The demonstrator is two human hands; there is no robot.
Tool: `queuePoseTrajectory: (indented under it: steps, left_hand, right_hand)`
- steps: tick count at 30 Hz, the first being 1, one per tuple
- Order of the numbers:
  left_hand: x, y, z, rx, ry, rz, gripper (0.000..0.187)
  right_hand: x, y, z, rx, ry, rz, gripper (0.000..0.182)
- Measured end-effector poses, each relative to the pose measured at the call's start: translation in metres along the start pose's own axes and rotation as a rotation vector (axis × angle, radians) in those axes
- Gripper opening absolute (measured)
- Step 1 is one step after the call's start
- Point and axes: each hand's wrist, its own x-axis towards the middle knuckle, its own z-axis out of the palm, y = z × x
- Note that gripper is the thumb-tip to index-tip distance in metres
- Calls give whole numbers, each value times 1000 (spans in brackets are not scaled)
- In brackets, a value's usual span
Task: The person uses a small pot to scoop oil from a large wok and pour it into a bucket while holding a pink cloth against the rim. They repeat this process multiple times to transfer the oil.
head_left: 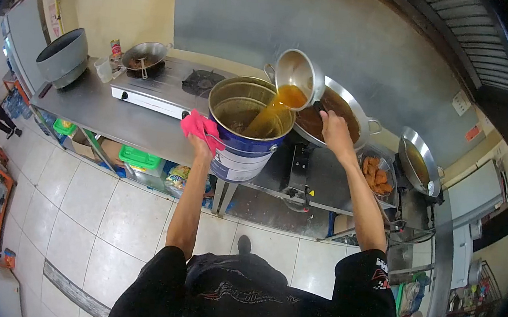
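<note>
The right hand (333,125) grips a small pot (299,71) tipped over the big bucket (245,134) on the bench (92,110), the left hand (203,141) seems to clutch a pink cloth (202,128) at the bucket's rim, and tipping faster could splash oil (275,108) out.

Pale tiled floor (76,202), steel counter (104,115), grey wall (250,16).

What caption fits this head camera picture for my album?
Right hand tips a saucepan of amber liquid into a bucket steadied by the left hand with a pink cloth.
</note>
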Motion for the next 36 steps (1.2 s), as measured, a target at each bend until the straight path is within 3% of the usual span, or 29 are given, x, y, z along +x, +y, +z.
queuePoseTrajectory:
  steps: [7, 10, 12, 14, 16, 20, 22, 24, 25, 27, 30, 34, 36]
  left_hand:
    - [-1, -5, -17, 143, -96, -51, 29]
    - [12, -20, -46, 140, -134, -57, 19]
    - [3, -15, -35, 264, 88, -20, 29]
    - [1, -14, -50, 291, -9, -42, 28]
    - [-7, -6, -40, 306, -2, -153, 26]
    - [-7, -9, -49, 333, 20, -139, 20]
    - [-7, -11, -48, 323, 8, -126, 21]
    - [-4, -12, -50, 326, 50, -112, 20]
    - [-3, -13, -50, 330, 47, -112, 20]
    - [-5, -12, -46, 353, 40, -144, 19]
    - [-6, -11, -42, 379, 36, -108, 19]
    - [-5, -11, -34, 398, 35, -91, 20]
    - [-5, -12, -30, 400, 55, -96, 21]
  right_hand:
    - [-9, -4, -13, -143, 12, -26, 38]
    - [5, 33, -6, -52, 106, -60, 36]
    - [15, 60, -2, 194, 155, -68, 33]
    - [25, 101, 5, 271, 125, -1, 36]
    - [26, 117, -9, 919, -146, 586, 39]
    - [37, 201, 9, 1039, -134, 749, 40]
    - [45, 274, 53, 972, -98, 787, 36]
    - [48, 313, 77, -13, -147, 360, 27]
    - [45, 320, 83, -9, -146, 363, 27]
    - [38, 317, 88, -290, -38, 173, 22]
    - [42, 335, 119, -292, -62, 213, 22]
    - [58, 355, 153, -262, -337, 247, 26]
    - [66, 338, 137, -243, -330, 140, 33]
